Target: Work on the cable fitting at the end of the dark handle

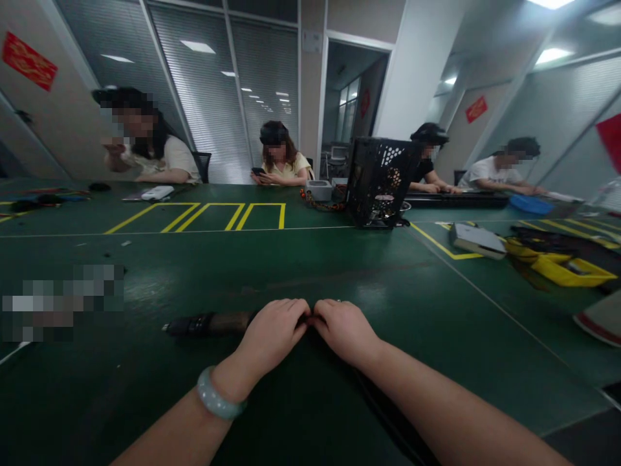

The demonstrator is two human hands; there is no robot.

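A dark cylindrical tool (pixel 208 325) with a pointed metal tip lies on the green table (pixel 204 259), its tip toward the left. My left hand (pixel 274 333), with a pale bangle at the wrist, is closed around the tool's right end. Close beside it, my right hand (pixel 344 330) is closed with its fingertips near those of the left. What it pinches is hidden by the fingers. A black cable (pixel 383 414) runs from under my right hand toward the bottom edge.
A black computer case (pixel 383 181) stands at the back. On the right are a silver box (pixel 478 241), a yellow tray (pixel 575 268) and a blue bowl (pixel 530 204). Several people sit across the table. A blurred-out item (pixel 63 303) lies at left.
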